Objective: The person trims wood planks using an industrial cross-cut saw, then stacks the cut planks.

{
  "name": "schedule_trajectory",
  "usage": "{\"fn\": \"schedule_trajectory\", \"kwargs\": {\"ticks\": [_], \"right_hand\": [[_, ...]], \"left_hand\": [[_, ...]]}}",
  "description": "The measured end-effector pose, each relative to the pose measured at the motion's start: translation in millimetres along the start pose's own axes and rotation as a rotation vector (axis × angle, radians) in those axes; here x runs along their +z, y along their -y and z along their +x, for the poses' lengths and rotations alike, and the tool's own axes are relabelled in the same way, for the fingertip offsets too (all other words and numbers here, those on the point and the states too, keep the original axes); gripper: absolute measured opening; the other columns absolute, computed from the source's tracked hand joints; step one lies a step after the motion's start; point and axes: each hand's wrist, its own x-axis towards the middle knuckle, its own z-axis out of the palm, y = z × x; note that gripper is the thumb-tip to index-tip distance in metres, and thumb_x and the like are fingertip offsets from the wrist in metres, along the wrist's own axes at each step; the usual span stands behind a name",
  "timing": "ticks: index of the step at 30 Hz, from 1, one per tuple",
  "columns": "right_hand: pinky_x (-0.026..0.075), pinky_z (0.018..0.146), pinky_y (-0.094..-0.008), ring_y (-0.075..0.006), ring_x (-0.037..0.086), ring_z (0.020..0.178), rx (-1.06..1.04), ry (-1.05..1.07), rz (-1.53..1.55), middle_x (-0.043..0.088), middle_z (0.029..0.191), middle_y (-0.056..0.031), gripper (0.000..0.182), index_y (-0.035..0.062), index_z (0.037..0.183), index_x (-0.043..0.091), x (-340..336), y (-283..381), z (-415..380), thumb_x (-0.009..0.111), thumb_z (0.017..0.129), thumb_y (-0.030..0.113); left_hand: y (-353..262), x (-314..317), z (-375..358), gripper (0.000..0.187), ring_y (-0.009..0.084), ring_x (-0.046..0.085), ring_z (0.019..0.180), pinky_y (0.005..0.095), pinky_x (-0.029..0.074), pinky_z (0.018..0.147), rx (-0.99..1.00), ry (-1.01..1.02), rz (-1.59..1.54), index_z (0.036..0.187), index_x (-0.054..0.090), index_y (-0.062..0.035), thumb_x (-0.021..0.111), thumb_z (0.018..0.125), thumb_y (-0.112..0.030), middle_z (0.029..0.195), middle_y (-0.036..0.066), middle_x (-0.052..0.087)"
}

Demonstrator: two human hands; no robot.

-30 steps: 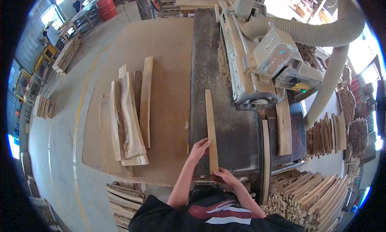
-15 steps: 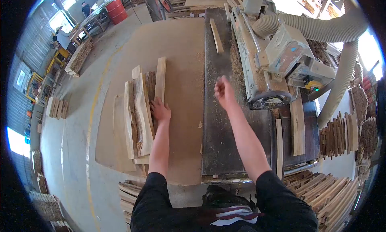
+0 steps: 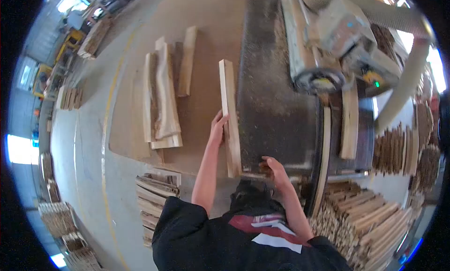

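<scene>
My left hand (image 3: 218, 129) is closed on a long, pale wooden board (image 3: 229, 125), gripping its left side around mid-length. The board tilts slightly, over the border between the tan sheet (image 3: 211, 41) and the dark machine table (image 3: 276, 130). My right hand (image 3: 277, 173) is to the right of the board's near end, apart from it. Its fingers are bent but spread, with nothing visible in them. Left of my left hand, several rough-edged boards (image 3: 166, 97) lie side by side on the tan sheet.
A machine with a handwheel (image 3: 320, 80) and thick hose (image 3: 403, 83) stands over the table at right. Another board (image 3: 348, 125) lies beyond a long strip (image 3: 321, 158). Stacked wood (image 3: 365, 214) fills the lower right; more boards (image 3: 152, 200) are at lower left.
My left hand has left the boards on the sheet and moved right, now holding a board. My right hand has drawn back toward my body. The view has tilted down; the short strip no longer shows.
</scene>
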Motion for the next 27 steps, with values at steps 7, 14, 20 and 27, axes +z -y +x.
{"fn": "schedule_trajectory", "kwargs": {"ticks": [7, 14, 20, 27], "right_hand": [[0.043, 0.1, -0.0339, -0.02, 0.058, 0.113, -0.168, 0.271, -0.619, 0.065, 0.12, -0.0124, 0.05, -0.0038, 0.133, 0.054, -16, -31, -85, 0.053, 0.102, 0.036], [0.055, 0.072, -0.0321, -0.0181, 0.068, 0.093, 0.031, 0.087, -0.167, 0.065, 0.114, -0.0085, 0.048, 0.0034, 0.136, 0.051, -52, -65, -147, 0.052, 0.102, 0.037], [0.053, 0.064, -0.0273, -0.0159, 0.07, 0.086, 0.112, 0.105, 0.153, 0.069, 0.105, -0.0078, 0.055, 0.006, 0.134, 0.05, -107, -85, -164, 0.053, 0.1, 0.049], [0.054, 0.063, -0.0286, -0.0198, 0.07, 0.086, 0.139, 0.026, 0.137, 0.064, 0.114, -0.0086, 0.071, 0.004, 0.13, 0.05, -123, -123, -167, 0.068, 0.088, 0.058]], "left_hand": [[62, 127, -89, 0.05, 0.0295, 0.066, 0.101, 0.0397, 0.059, 0.078, -0.34, 0.398, -0.971, 0.137, 0.047, 0.0021, 0.042, 0.104, -0.035, 0.13, 0.025, 0.058], [79, 174, -146, 0.06, 0.025, 0.065, 0.104, 0.0407, 0.055, 0.085, -0.539, 0.302, -0.124, 0.128, 0.055, 0.0016, 0.029, 0.106, -0.047, 0.114, 0.017, 0.068], [111, 209, -224, 0.057, 0.0237, 0.065, 0.104, 0.0396, 0.054, 0.087, -0.618, 0.263, -0.488, 0.135, 0.052, 0.0016, 0.037, 0.106, -0.045, 0.118, 0.013, 0.067], [135, 237, -219, 0.072, 0.0173, 0.066, 0.087, 0.0333, 0.053, 0.075, -0.027, 0.224, 0.751, 0.129, 0.061, 0.004, 0.079, 0.082, -0.048, 0.104, 0.011, 0.07]]}}
